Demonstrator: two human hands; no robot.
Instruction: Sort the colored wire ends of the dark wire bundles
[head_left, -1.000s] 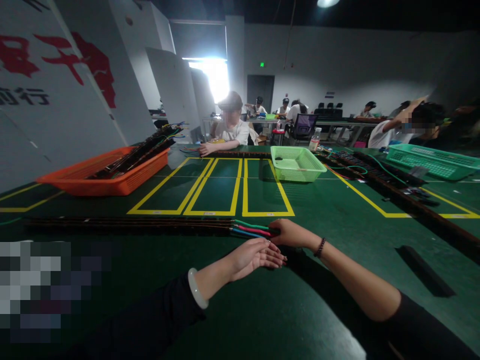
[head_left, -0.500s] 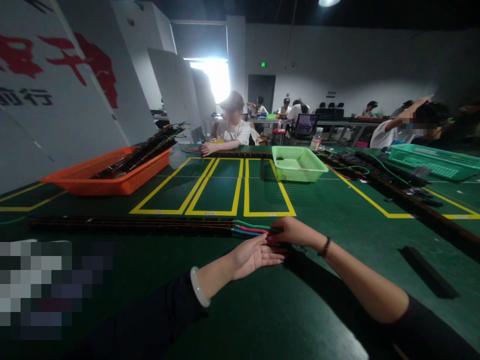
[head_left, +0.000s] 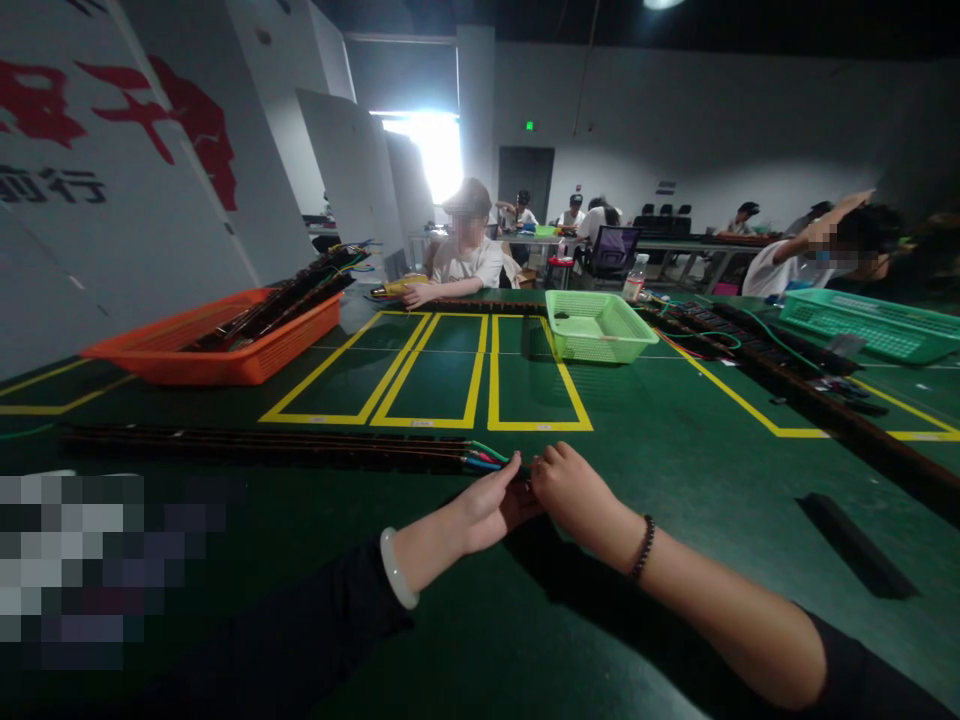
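Note:
A long dark strip (head_left: 262, 445) with thin lines along it lies across the table in front of me. Green, red and blue wires (head_left: 484, 460) come out of its right end. My left hand (head_left: 491, 512) has its thumb raised against these wires and its fingers curled beneath, closed around them. My right hand (head_left: 577, 497), with a beaded bracelet on the wrist, is closed tight just right of the left fingers and touches them. Whatever sits between the right fingers is hidden, as are the wire ends.
An orange basket (head_left: 262, 370) with dark strips stands left; a light green basket (head_left: 604, 345) sits at the back middle. Yellow tape frames (head_left: 480, 422) mark the green table. A short black piece (head_left: 855, 545) lies right. Across the table sits a person (head_left: 476, 265) with a yellow tool.
My right hand has turned over into a fist and come slightly lower and left. My left fingers, stretched flat before, have curled in. Across the table, the person's yellow tool shows more.

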